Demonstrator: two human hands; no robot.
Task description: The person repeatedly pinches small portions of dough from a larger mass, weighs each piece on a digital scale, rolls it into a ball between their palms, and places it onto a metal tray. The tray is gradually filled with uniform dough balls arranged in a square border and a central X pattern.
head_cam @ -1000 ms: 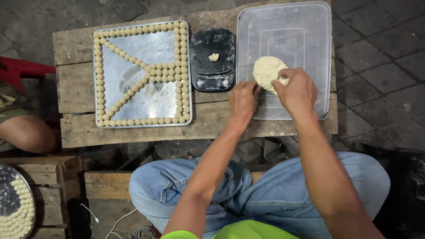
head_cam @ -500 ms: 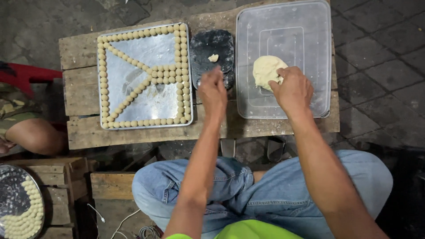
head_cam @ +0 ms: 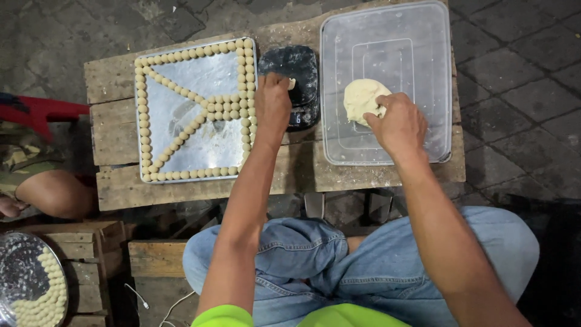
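From the head camera, the left hand [head_cam: 273, 100] is reaching over the black scale [head_cam: 292, 85], its fingers pinching at a small dough bit [head_cam: 292, 83] lying on the platform; the right hand [head_cam: 396, 124] is gripping the edge of the dough lump [head_cam: 362, 98] sitting in the clear plastic container [head_cam: 387, 36]; beside the scale, a metal tray [head_cam: 193, 133] lined with dough balls [head_cam: 242, 79] is resting on the wooden table [head_cam: 112, 79].

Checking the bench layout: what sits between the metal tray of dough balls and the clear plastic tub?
In the head view, a black kitchen scale sits between the tray and the tub, with the left hand over it.
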